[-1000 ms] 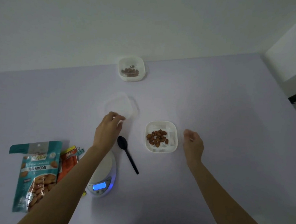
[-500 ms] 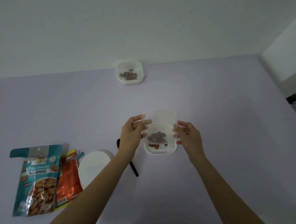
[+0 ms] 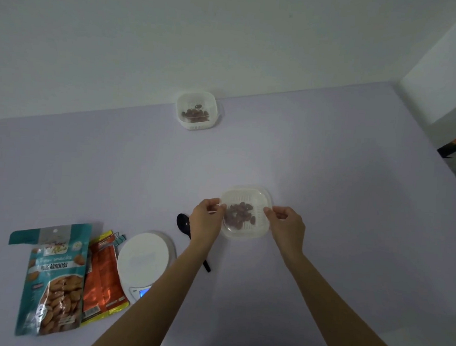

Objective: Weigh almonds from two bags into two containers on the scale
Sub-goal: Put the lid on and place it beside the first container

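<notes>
Left hand (image 3: pixel 207 220) and right hand (image 3: pixel 288 227) pinch clear lid (image 3: pixel 245 214) over almond container (image 3: pixel 255 233) on surface (image 3: pixel 354 208), right of scale (image 3: pixel 145 259). Advice: square corners, press edges evenly. Second container (image 3: pixel 196 111) far back; bags (image 3: pixel 55 277) left.

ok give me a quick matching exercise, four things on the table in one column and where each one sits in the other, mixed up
Things:
1. spoon
2. scale
3. teal almond bag
4. far container

Places:
A. by the wall
B. far left
C. right of the orange bag
D. just left of the left hand

Pairs: 1-D, 2-C, 3-B, 4-A
</notes>
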